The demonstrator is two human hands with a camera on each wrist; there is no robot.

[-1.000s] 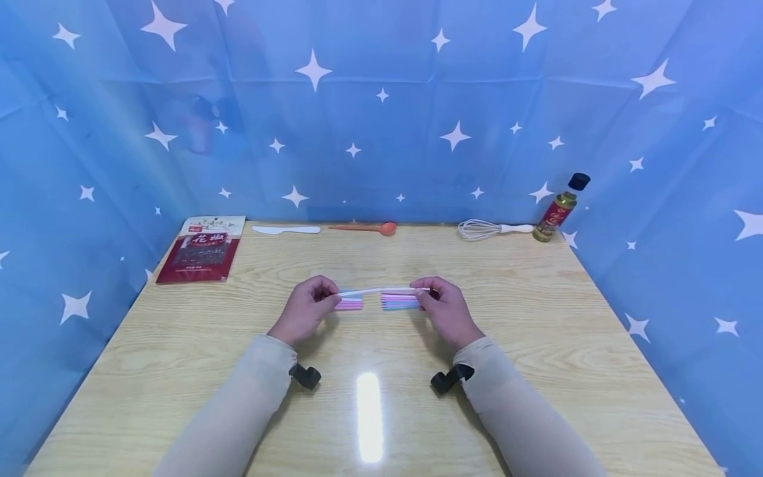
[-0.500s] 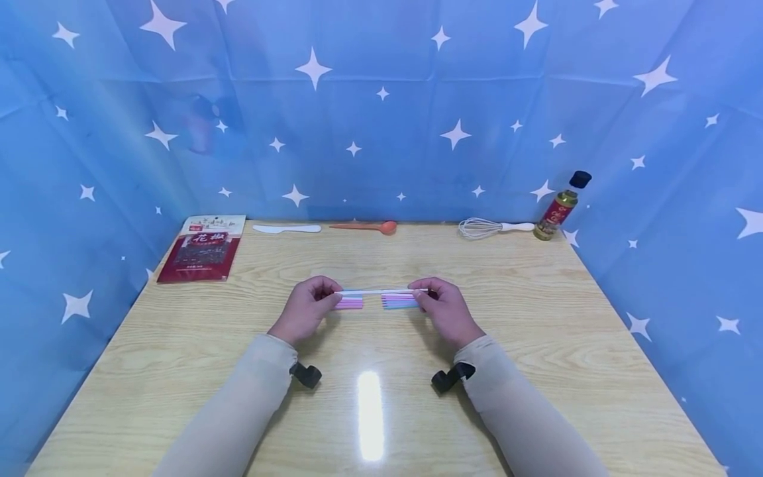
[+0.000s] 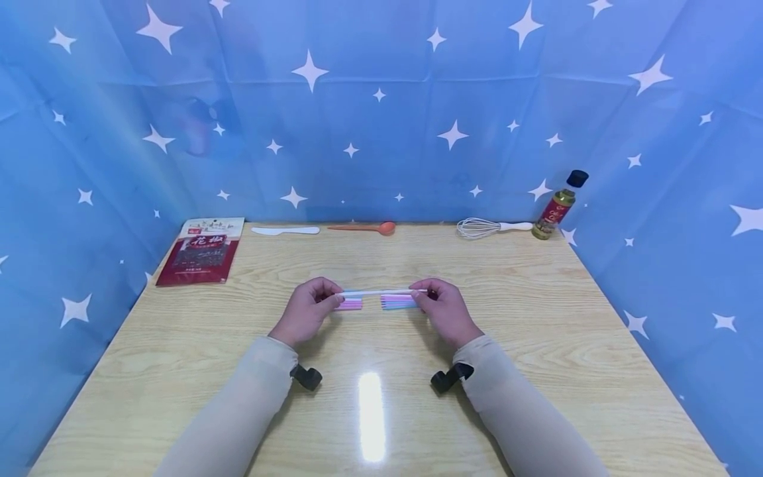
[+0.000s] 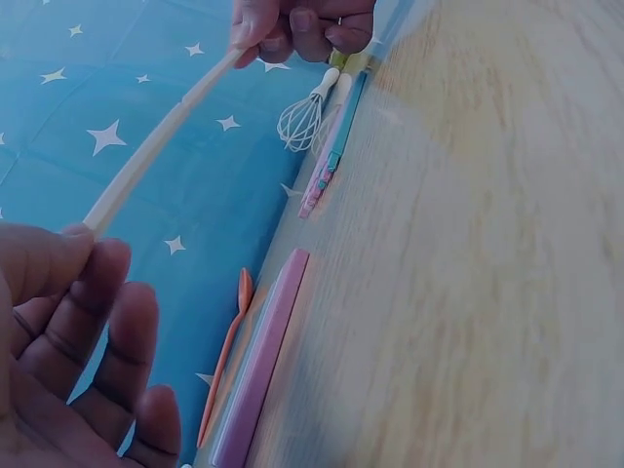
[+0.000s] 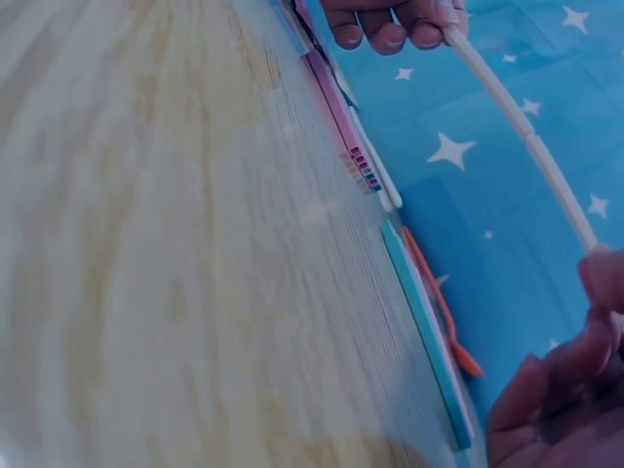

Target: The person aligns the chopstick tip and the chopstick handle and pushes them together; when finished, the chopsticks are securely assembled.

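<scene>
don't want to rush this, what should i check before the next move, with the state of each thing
1. Left fingers pinching one end of the white stick: ok
2. Right fingers pinching the other end: ok
3. Stick held clear of the table: ok
4. Seam mid-stick fully closed: cannot tell, only a line shows
5. Left pile and right pile lying apart: ok
6. A hand free for another stick: not ok

We see a pale wood-grain table point(image 3: 536, 318) bounded at left, far side and right by creased blue cloth hangings point(image 3: 396, 142) with white four-pointed stars; a bright white oblong reflection point(image 3: 372, 417) gleams near us.
</scene>
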